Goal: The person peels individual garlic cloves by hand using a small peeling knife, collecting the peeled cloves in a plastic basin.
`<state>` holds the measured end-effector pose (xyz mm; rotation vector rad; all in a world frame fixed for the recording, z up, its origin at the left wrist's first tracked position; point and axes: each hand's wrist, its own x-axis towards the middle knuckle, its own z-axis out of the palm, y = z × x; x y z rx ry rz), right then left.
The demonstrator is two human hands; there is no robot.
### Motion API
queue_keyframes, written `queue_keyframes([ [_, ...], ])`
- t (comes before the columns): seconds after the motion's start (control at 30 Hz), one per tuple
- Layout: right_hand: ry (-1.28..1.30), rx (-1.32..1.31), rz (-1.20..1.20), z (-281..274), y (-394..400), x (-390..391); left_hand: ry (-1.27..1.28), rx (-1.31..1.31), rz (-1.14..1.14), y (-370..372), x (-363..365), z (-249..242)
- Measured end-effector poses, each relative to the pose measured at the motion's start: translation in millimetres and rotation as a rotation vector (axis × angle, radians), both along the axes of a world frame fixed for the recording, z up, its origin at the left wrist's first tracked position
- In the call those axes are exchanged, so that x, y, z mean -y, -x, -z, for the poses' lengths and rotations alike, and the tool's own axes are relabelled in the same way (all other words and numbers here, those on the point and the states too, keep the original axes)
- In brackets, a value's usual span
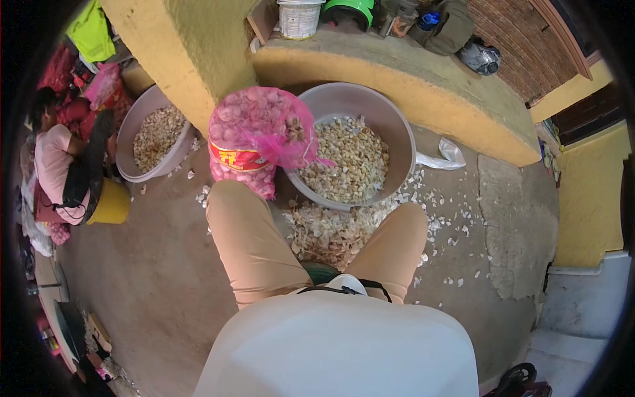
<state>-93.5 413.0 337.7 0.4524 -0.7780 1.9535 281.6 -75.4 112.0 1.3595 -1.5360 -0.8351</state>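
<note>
Neither of my hands shows in the head view; only my knees and lap do. Past my knees stands a large pale tub (399, 126), partly filled with loose garlic cloves (347, 162). Left of it, close to my left knee, is a pink mesh sack (254, 109) full of whole garlic bulbs, with a red label (239, 159) on its side. A heap of papery garlic skins (324, 231) lies on the floor between my knees, in front of the tub.
At left, a person (56, 155) in a pink top sits by a yellow bucket (111, 202) and another tub (169, 159) of cloves. A yellow ledge (397, 86) runs behind my tub, with a white bucket (299, 18) on it. Skin scraps (436, 218) litter the floor at right.
</note>
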Motion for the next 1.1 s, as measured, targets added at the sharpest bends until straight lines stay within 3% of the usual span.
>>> queue_keyframes([
  [0.53,0.088,-0.072,-0.054,-8.7,-15.1,-24.0,0.470,-0.257,-0.412,-162.1,-21.6,-110.0],
  [0.7,0.114,-0.110,-0.074,-24.7,-23.5,-21.7,0.570,-0.471,-0.364,-168.9,-40.6,-138.3],
  [0.8,0.143,-0.125,-0.090,-23.9,-22.1,-2.7,0.442,-0.710,-0.163,-141.5,-44.0,-116.9],
  [0.9,0.173,-0.140,-0.103,5.4,-14.5,47.9,0.105,-0.931,0.001,-79.7,-53.0,-69.6],
  [0.93,0.005,0.108,0.050,25.5,-14.0,75.1,0.002,-0.959,-0.079,-45.4,-58.4,-49.8],
  [0.97,-0.107,0.178,-0.167,57.3,7.5,68.9,-0.100,-0.992,-0.158,-9.2,-64.3,-31.8],
  [1.0,-0.031,0.343,-0.091,71.5,-0.7,111.4,-0.198,-1.024,-0.070,-2.7,-70.5,-7.4],
  [1.03,-0.184,0.480,0.019,95.8,-0.2,134.8,-0.300,-1.056,0.017,3.3,-79.0,28.2],
  [1.1,-0.188,0.606,-0.164,144.5,-11.5,180.1,-0.362,-1.076,-0.002,24.5,-94.6,56.8],
])
